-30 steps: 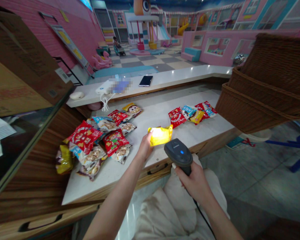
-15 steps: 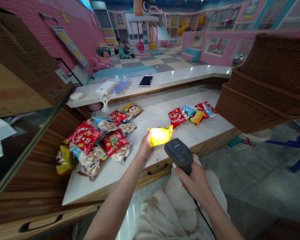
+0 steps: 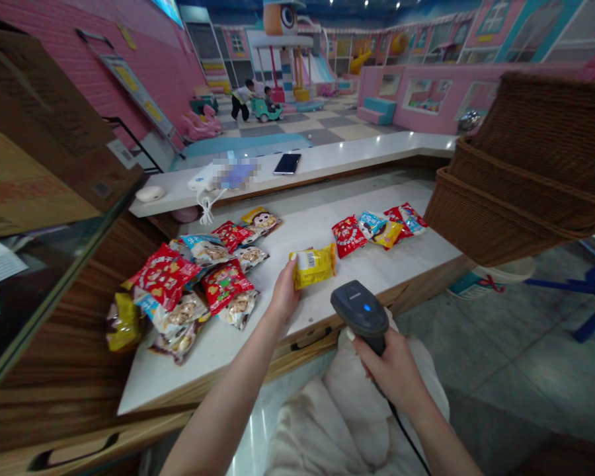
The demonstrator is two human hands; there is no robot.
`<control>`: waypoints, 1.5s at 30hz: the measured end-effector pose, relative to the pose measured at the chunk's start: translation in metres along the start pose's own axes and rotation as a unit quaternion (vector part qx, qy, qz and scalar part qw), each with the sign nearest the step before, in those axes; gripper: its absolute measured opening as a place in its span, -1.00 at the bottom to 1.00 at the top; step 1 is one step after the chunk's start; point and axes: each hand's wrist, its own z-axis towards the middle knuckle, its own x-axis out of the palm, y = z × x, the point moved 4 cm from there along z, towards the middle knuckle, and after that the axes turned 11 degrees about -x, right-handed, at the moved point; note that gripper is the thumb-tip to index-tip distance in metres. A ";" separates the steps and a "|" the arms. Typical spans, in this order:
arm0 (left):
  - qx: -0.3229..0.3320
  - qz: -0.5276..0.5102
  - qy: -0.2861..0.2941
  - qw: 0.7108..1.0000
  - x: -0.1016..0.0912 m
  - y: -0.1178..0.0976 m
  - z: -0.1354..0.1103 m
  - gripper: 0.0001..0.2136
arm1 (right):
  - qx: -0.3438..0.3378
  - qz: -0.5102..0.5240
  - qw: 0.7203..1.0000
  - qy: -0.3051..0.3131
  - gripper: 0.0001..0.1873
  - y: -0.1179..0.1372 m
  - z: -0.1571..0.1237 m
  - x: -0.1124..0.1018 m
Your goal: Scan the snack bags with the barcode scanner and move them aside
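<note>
2 snack piles (image 3: 198, 284) flank yellow pkt (image 3: 313, 266) | scanner (image 3: 359, 309) near | basket (image 3: 515, 192) R

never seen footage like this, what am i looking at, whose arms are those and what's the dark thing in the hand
No machine here: one camera sits on a person's head, looking forward and down, so the two bare arms at the bottom are that person's own. The left hand holds a yellow snack packet over the white counter, its label facing up. The right hand grips a dark barcode scanner, aimed toward the packet. On the counter lie a heap of snack packets to the left and a row of packets to the right, beside stacked wicker baskets. A phone lies on the higher ledge behind.
</note>
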 end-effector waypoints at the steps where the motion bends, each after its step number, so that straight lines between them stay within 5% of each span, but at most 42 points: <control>1: 0.019 0.022 -0.011 1.000 0.002 -0.004 0.003 -0.50 | 0.003 0.003 1.000 -0.002 -0.80 -0.003 -0.001 -0.001; 4: 0.121 0.144 -0.036 0.981 0.016 -0.017 0.017 -0.47 | 0.007 0.009 1.000 -0.005 -0.76 -0.008 -0.004 -0.003; 8: 0.247 0.385 -0.024 0.889 0.055 -0.012 0.040 -0.42 | 0.010 0.019 1.000 -0.005 -0.76 -0.009 -0.007 -0.004; 12: 0.244 0.563 0.029 0.789 0.089 0.013 0.065 -0.16 | 0.026 0.010 1.000 0.004 -0.74 -0.014 -0.007 -0.008; 16: 0.246 0.620 0.018 0.745 0.092 0.015 0.061 -0.14 | 0.019 -0.007 1.000 0.000 -0.70 -0.018 -0.007 -0.013; 22: 0.317 0.630 -0.039 0.708 0.039 -0.017 -0.021 -0.29 | 0.024 0.013 1.000 0.012 -0.68 -0.017 -0.010 -0.008; 28: 0.295 0.678 -0.255 0.623 -0.053 -0.062 -0.096 -0.37 | 0.004 0.017 0.999 0.034 -0.69 -0.007 -0.017 0.000; 33: 0.266 0.639 -0.314 0.650 -0.096 -0.071 -0.106 -0.38 | -0.003 0.014 0.999 0.045 -0.67 0.002 -0.019 0.006; 39: 0.268 0.615 -0.295 0.681 -0.093 -0.074 -0.099 -0.49 | -0.012 0.008 0.999 0.046 -0.68 0.005 -0.020 0.004; 41: 0.272 0.566 -0.289 0.722 -0.084 -0.081 -0.100 -0.52 | -0.006 0.013 0.999 0.040 -0.68 0.006 -0.020 0.002; 45: 0.269 0.367 -0.253 0.854 -0.064 -0.083 -0.099 -0.57 | 0.001 0.026 0.999 0.024 -0.70 0.008 -0.020 0.001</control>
